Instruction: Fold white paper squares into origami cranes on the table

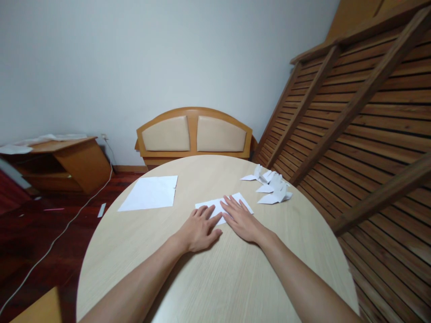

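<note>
A folded white paper lies near the middle of a round pale wooden table. My left hand rests flat on its near left edge, fingers stretched out. Pressed flat on the paper's right half is my right hand, fingers spread. Neither hand grips anything.
A stack of flat white sheets lies at the table's left. Several folded paper figures sit at the far right edge. Behind the table stand a padded wooden headboard and a leaning slatted bed frame. A low wooden cabinet stands at left.
</note>
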`<state>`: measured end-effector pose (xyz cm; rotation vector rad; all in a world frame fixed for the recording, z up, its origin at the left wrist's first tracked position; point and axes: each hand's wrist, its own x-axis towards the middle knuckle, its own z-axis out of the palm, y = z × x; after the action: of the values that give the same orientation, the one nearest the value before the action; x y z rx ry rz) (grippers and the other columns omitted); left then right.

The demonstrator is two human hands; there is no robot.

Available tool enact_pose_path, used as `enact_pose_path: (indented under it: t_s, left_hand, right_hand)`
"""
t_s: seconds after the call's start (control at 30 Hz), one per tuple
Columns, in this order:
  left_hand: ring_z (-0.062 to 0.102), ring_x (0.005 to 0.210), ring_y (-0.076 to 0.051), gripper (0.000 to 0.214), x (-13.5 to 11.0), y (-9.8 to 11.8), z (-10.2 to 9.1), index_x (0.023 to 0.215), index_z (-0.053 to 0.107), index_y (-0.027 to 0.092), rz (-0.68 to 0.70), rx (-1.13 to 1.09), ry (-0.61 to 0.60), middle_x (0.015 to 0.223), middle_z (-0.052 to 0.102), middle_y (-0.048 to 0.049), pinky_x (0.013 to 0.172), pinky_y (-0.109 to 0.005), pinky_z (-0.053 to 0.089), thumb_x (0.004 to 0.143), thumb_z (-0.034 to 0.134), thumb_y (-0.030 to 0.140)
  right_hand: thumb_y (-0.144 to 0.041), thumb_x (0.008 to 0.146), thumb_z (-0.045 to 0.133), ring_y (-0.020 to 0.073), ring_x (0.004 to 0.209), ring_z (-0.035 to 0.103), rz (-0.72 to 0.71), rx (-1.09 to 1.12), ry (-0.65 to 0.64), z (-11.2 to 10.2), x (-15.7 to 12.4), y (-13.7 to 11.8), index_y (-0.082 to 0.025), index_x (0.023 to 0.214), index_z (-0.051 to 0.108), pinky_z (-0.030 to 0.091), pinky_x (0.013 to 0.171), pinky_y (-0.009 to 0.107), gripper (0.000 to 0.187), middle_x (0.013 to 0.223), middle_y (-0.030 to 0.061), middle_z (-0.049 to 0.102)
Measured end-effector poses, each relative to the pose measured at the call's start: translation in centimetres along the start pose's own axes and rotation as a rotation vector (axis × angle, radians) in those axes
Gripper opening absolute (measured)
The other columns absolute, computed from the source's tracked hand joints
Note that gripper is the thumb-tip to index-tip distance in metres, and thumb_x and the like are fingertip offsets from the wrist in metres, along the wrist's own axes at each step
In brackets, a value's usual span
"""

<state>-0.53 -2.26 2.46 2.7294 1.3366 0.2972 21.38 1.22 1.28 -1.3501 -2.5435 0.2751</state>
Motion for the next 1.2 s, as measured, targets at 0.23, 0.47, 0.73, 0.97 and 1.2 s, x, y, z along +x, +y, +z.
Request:
enact_pose_path:
  t_s: [0.23, 0.47, 0.73, 0.97, 1.2]
  left_hand:
    - [0.043, 0.129, -0.033, 0.057, 0.1, 0.2, -0.2, 0.139, 0.048, 0.017, 0.123, -0.091, 0.058, 0.138, 0.049, -0.0170, 0.109, -0.047, 0.037, 0.091, 0.055, 0.046]
    - [0.047, 0.123, -0.035, 0.053, -0.1, 0.4, -0.8, 0.133, 0.054, 0.020, 0.044, -0.005, 0.071, 0.133, 0.054, -0.0147, 0.102, -0.050, 0.041, 0.091, 0.052, 0.053]
    - [0.055, 0.110, -0.031, 0.037, -0.2, -0.4, -1.3, 0.124, 0.060, 0.020, -0.037, 0.037, 0.085, 0.119, 0.059, -0.0133, 0.096, -0.048, 0.044, 0.094, 0.047, 0.037]
    - [0.059, 0.108, -0.027, 0.043, -0.3, -2.2, -1.3, 0.127, 0.060, 0.014, 0.067, -0.121, 0.067, 0.121, 0.058, -0.0159, 0.101, -0.041, 0.046, 0.090, 0.054, 0.034]
    - [0.052, 0.124, -0.033, 0.057, -0.6, -2.6, -1.3, 0.131, 0.058, 0.016, 0.128, -0.110, 0.075, 0.136, 0.054, -0.0173, 0.106, -0.047, 0.043, 0.083, 0.065, 0.045]
  right_hand:
    - [-0.057, 0.100, 0.029, 0.0293, 0.151, 0.015, 0.120, 0.006, -0.035, 0.4, 0.1, 1.1, -0.021, 0.154, 0.032, 0.015, 0.121, 0.053, 0.065, 0.162, 0.0085, 0.024]
    - [-0.043, 0.099, 0.041, 0.0301, 0.147, 0.026, 0.124, -0.005, 0.146, -0.6, -0.1, 2.6, -0.014, 0.146, 0.046, 0.020, 0.119, 0.052, 0.055, 0.157, 0.0144, 0.035]
    - [-0.065, 0.082, 0.063, 0.0297, 0.141, 0.037, -0.179, 0.177, -0.017, -1.2, -0.7, -0.6, -0.024, 0.142, 0.052, 0.022, 0.118, 0.051, 0.073, 0.152, 0.0115, 0.045]
    - [-0.067, 0.078, 0.066, 0.0307, 0.146, 0.029, -0.164, 0.201, -0.081, -1.4, -0.7, -0.3, -0.023, 0.144, 0.048, 0.014, 0.120, 0.055, 0.081, 0.155, 0.0116, 0.040]
    - [-0.037, 0.084, 0.066, 0.0272, 0.131, 0.052, -0.210, 0.213, 0.053, -2.1, -0.8, -0.6, -0.022, 0.127, 0.064, 0.033, 0.114, 0.045, 0.046, 0.135, 0.0090, 0.063]
